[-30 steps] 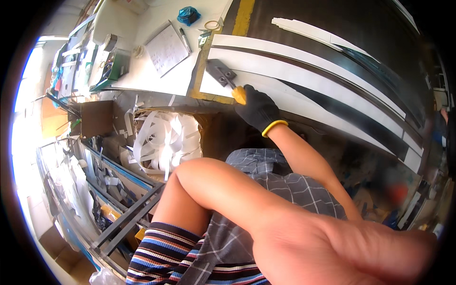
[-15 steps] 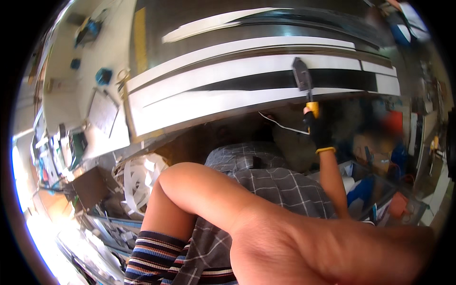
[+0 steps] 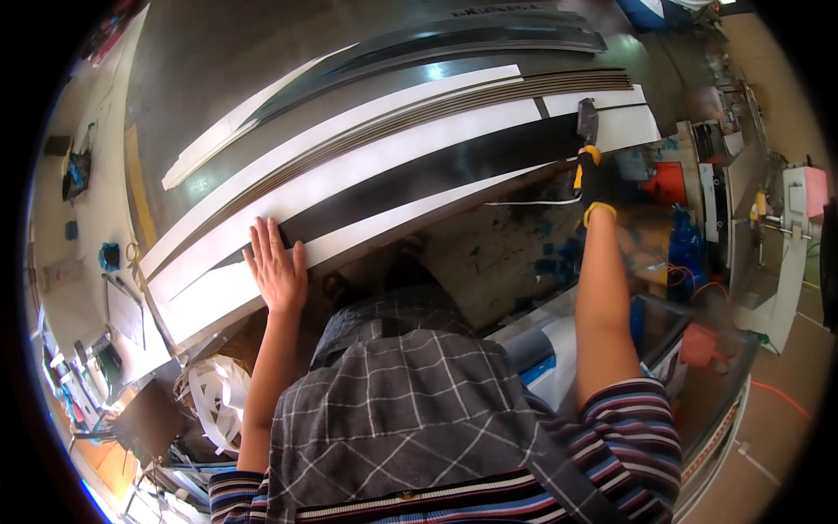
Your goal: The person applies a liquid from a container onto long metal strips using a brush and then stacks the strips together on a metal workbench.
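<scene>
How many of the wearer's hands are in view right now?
2. The bare left hand rests, fingers extended, on the white strips near their left end; the black-gloved right hand grips a yellow-handled tool near their right end. Neither is hidden.

Left hand (image 3: 279, 272) lies flat here, bare, palm-down, fingers (image 3: 271, 234) pointing forward and slightly apart, thumb (image 3: 299, 256) angled wide; the left forearm (image 3: 267, 384) slants up behind it. Out on the other side, the right hand (image 3: 597, 179), dark-gloved, curls into a grip, right arm (image 3: 605, 301) reaching forward, nearly straight.
</scene>
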`<state>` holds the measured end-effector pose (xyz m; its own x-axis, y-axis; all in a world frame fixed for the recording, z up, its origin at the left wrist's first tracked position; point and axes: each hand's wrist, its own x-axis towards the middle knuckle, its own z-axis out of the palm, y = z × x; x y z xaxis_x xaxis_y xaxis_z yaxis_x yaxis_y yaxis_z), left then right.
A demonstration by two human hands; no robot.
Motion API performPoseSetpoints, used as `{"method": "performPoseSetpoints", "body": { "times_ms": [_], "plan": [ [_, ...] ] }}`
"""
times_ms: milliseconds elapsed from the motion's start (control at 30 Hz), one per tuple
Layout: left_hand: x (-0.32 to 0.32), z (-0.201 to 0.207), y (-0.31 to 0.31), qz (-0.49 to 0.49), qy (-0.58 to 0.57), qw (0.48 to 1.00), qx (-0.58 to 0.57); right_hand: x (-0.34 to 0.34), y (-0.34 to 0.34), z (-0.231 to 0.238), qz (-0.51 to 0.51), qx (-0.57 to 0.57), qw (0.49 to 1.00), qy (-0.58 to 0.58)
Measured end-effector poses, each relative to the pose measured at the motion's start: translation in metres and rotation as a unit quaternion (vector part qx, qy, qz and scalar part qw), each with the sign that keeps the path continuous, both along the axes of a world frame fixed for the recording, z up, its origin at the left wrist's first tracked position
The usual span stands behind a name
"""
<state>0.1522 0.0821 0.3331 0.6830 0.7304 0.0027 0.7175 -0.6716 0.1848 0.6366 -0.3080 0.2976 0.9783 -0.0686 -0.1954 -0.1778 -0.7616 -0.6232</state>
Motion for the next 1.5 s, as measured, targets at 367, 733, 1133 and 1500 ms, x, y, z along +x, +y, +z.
{"method": "performPoseSetpoints", "body": {
  "times_ms": [367,733,1133,1500],
  "plan": [
    [-0.008,-0.008,-0.002,0.002,0.003,0.999,0.04,-0.242,0.121,0.088,0.386,0.019,0.922,0.025],
    [-0.006,0.002,-0.002,0.021,0.013,1.0,0.006,-0.096,0.06,0.061,0.097,0.169,0.977,0.088],
    [-0.138,0.035,0.006,0.131,-0.221,0.96,-0.108,-0.432,0.263,0.071,0.538,0.045,0.838,-0.074],
    [-0.272,0.027,-0.018,0.279,-0.3,0.899,-0.153,-0.588,0.457,0.103,0.701,0.066,0.704,0.093]
  ]
}}
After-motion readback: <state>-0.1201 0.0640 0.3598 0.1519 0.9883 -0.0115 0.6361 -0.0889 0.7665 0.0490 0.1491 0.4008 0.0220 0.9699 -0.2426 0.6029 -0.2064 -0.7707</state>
